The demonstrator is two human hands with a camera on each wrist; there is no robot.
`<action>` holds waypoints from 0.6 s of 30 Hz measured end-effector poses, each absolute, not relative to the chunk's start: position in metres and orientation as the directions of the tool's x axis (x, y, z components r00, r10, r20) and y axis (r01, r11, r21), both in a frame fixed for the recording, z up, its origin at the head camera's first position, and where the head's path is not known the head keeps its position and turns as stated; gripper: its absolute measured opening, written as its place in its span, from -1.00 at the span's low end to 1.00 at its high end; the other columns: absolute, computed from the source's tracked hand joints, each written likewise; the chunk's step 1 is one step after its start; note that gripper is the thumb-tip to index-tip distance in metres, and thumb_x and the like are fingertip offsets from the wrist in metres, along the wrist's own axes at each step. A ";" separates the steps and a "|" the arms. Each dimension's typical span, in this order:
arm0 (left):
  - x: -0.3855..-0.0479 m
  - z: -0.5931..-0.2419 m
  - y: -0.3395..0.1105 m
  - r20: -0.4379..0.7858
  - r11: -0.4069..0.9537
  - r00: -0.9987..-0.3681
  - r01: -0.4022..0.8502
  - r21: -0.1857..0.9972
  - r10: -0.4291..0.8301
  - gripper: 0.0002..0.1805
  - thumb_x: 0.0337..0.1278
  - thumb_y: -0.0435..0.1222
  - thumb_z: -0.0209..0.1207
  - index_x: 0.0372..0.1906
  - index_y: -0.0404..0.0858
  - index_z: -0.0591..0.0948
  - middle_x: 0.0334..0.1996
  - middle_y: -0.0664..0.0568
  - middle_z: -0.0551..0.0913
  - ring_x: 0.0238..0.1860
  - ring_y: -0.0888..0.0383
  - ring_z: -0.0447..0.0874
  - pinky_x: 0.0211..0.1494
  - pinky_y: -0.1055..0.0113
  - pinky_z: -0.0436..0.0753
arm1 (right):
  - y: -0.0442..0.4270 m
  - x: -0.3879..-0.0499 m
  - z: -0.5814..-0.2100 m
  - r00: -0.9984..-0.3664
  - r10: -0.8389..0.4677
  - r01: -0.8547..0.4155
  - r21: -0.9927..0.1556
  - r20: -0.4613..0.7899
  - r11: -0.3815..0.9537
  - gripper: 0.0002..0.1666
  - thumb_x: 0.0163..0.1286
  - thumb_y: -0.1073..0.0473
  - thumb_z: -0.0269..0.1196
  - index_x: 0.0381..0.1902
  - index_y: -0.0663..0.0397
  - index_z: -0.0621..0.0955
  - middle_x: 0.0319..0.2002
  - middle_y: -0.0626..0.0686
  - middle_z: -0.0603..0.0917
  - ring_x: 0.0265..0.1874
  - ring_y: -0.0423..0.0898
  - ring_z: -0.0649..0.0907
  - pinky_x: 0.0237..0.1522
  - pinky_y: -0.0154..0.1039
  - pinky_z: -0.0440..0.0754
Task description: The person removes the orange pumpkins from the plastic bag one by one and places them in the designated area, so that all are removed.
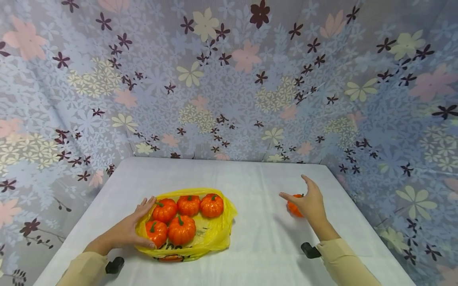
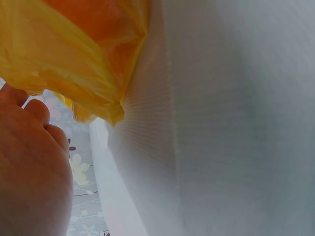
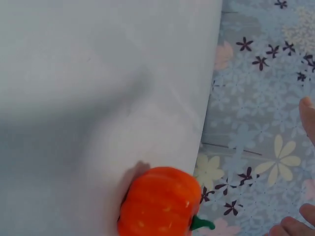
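Five orange pumpkins (image 1: 181, 230) in yellow bag (image 1: 222, 235), head frame lower left; left hand (image 1: 129, 229) unclenched, straight fingers against bag's left edge. Right hand (image 1: 311, 203), lower right, fingers spread, grip empty, near lone pumpkin (image 1: 294, 209).

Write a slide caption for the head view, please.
Left hand at a yellow bag with five orange pumpkins showing; right hand near a lone pumpkin on the white table.
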State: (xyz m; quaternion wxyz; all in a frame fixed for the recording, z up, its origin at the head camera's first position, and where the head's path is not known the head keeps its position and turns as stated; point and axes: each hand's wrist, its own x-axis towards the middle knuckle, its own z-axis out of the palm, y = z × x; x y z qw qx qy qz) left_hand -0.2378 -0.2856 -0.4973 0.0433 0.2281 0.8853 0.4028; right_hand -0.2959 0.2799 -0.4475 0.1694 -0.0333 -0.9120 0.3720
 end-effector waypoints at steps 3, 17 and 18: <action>-0.237 -0.497 -0.285 0.107 0.572 -0.892 0.369 0.732 0.439 0.37 -0.30 -0.06 0.61 0.64 -0.12 0.00 0.60 -0.24 -0.11 0.54 -0.40 -0.39 0.33 -0.55 -0.22 | 0.274 -0.297 -0.447 -0.939 0.175 -0.091 -0.703 0.296 0.705 0.39 -0.03 -0.30 0.57 0.57 0.18 0.17 0.47 0.36 0.25 0.41 0.34 0.27 0.31 0.34 0.33; -0.237 -0.496 -0.285 0.090 0.589 -0.900 0.352 0.728 0.426 0.39 -0.31 -0.05 0.61 0.64 -0.11 -0.02 0.59 -0.28 -0.11 0.50 -0.51 -0.35 0.28 -0.59 -0.17 | 0.226 -0.306 -0.446 -0.965 0.002 -0.210 -0.781 0.261 0.589 0.33 -0.03 -0.23 0.60 0.56 0.14 0.21 0.50 0.17 0.28 0.42 0.16 0.36 0.36 0.04 0.41; -0.237 -0.497 -0.285 0.090 0.587 -0.900 0.351 0.729 0.427 0.39 -0.31 -0.06 0.61 0.64 -0.11 -0.02 0.59 -0.29 -0.12 0.50 -0.51 -0.36 0.28 -0.60 -0.17 | 0.222 -0.306 -0.446 -0.965 -0.006 -0.215 -0.779 0.262 0.589 0.33 -0.04 -0.23 0.60 0.55 0.13 0.22 0.49 0.16 0.29 0.41 0.15 0.37 0.35 0.03 0.42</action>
